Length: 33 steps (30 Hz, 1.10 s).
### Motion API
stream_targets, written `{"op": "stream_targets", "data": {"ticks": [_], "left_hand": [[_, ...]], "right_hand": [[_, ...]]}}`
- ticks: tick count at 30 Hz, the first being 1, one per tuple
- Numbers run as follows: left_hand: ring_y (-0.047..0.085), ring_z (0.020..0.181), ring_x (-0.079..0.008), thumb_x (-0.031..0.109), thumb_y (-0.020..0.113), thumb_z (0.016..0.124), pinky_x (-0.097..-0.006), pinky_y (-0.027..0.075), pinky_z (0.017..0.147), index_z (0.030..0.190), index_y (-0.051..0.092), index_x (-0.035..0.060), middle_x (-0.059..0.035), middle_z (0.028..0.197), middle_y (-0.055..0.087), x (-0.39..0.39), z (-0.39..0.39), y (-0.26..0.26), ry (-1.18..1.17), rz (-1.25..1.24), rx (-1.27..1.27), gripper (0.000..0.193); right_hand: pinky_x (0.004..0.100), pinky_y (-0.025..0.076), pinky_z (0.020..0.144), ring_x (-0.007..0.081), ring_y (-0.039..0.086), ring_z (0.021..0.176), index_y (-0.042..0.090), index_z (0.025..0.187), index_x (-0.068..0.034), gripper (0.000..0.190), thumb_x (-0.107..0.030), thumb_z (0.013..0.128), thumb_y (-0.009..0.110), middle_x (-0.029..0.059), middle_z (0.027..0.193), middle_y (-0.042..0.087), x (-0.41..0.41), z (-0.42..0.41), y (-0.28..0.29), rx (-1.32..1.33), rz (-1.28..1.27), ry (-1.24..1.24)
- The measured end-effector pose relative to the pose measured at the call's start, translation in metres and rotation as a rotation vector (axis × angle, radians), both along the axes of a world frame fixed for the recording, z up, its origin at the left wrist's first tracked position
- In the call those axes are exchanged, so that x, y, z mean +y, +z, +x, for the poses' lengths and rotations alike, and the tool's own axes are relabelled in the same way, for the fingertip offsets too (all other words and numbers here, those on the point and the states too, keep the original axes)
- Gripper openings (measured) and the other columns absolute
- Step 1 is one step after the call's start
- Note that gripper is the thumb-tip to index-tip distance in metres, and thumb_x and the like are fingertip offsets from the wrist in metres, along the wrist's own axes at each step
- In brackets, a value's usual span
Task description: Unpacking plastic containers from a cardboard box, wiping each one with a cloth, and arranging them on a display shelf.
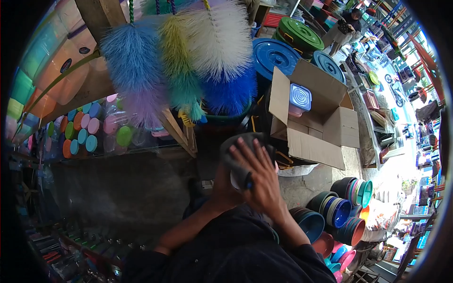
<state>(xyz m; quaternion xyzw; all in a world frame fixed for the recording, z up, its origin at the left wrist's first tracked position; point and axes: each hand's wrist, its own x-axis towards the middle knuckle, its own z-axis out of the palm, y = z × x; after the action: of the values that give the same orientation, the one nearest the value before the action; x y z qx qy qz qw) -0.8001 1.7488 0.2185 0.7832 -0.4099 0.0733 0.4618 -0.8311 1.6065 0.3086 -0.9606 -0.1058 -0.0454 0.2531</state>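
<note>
My right hand (pixel 260 169) lies with spread fingers on a dark grey cloth (pixel 231 150), pressed over an object whose pale side shows between my hands. My left hand (pixel 226 185) is around that object from below and the left; its fingers are mostly hidden by the cloth and the object. What the object is cannot be told. Beyond my hands, to the right, stands an open cardboard box (pixel 315 146) with a square plastic container with a blue lid (pixel 300 97) inside, above a pink one.
Fluffy dusters (pixel 132 60) hang ahead. Lidded plastic tubs (pixel 276 58) stand behind the box. Stacked basins (pixel 339 212) are at the lower right. Jars with coloured lids (pixel 83 136) fill a shelf at left. A person (pixel 348 28) stands at the far upper right.
</note>
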Motion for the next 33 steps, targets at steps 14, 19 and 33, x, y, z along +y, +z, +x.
{"op": "stream_targets", "data": {"ticks": [14, 19, 33], "left_hand": [[0.047, 0.137, -0.0346, 0.019, 0.095, 0.052, -0.0437, 0.036, 0.115, 0.149, 0.038, 0.0033, -0.0197, 0.145, 0.048, 0.049, 0.014, -0.013, -0.058, -0.396, 0.628, 0.114], [0.046, 0.132, -0.0349, 0.025, 0.094, 0.048, -0.045, 0.035, 0.114, 0.147, 0.043, 0.004, -0.0193, 0.143, 0.047, 0.118, 0.014, -0.034, 0.092, -0.231, 0.476, 0.114], [0.039, 0.14, -0.042, 0.014, 0.082, 0.061, -0.0493, 0.031, 0.117, 0.153, 0.04, 0.0094, -0.0231, 0.147, 0.04, 0.253, 0.047, -0.066, 0.738, -0.387, 0.265, 0.102]], "right_hand": [[0.028, 0.048, 0.093, 0.011, 0.058, 0.104, 0.061, 0.13, -0.001, 0.046, -0.039, 0.106, 0.054, 0.0042, 0.114, 0.065, -0.038, 0.004, -0.04, 0.616, 1.068, -0.532], [0.0293, 0.049, 0.093, 0.0121, 0.06, 0.105, 0.064, 0.127, 0.0, 0.036, -0.026, 0.101, 0.065, 0.0052, 0.113, 0.069, 0.0, 0.015, -0.054, 0.762, 0.749, -0.187], [0.0278, 0.044, 0.1, 0.0117, 0.057, 0.114, 0.06, 0.13, 0.001, 0.037, -0.016, 0.098, 0.069, 0.0053, 0.123, 0.064, 0.19, 0.124, -0.099, 0.611, 0.712, -0.119]]}}
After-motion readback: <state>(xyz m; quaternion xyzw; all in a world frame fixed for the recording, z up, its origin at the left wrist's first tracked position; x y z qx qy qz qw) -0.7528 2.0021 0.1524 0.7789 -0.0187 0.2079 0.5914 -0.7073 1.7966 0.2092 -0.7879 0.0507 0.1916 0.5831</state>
